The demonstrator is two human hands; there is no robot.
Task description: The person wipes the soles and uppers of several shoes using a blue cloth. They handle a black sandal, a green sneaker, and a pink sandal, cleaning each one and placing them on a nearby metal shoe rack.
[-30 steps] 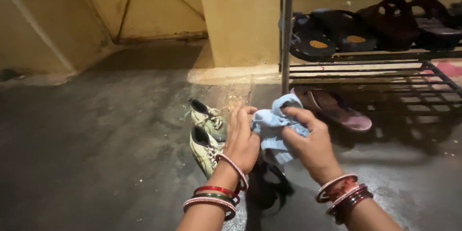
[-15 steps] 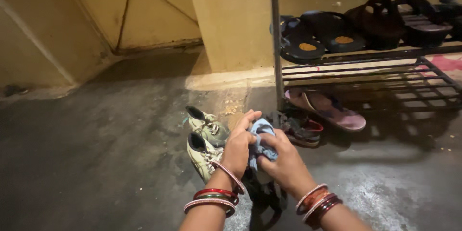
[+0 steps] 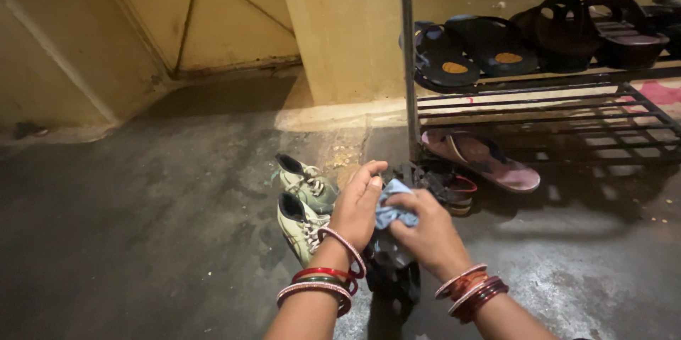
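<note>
Both hands meet low in the middle of the view over a small crumpled light-blue cloth (image 3: 394, 207). The left hand (image 3: 358, 207) presses its palm and loosely curled fingers against the cloth's left side, thumb tip up near its top edge. The right hand (image 3: 425, 230) grips the cloth from the right, its fingers bent tightly over the fabric so that only a bunched fold shows between the two hands. Each wrist wears a stack of red, green and pale beaded bangles (image 3: 323, 285).

The cloth is held just above a dark shoe (image 3: 394, 280) that sits under the hands on the grey concrete floor (image 3: 142, 241); whether the cloth touches the shoe cannot be told. Just left of the left hand lies a pair of pale green lace-up sneakers (image 3: 301, 205), side by side, toes pointing toward the person. Just beyond the right hand rests a dark sandal with a red edge (image 3: 443, 185), and beside that, under the lowest bars, a pinkish-brown flat slipper (image 3: 489, 163).

A black metal shoe rack (image 3: 408, 63) stands at the right against the yellow wall (image 3: 340, 28). Its upper shelf carries dark flip-flops with orange heel marks (image 3: 468, 46) and dark brown strapped sandals (image 3: 596, 24)
</note>
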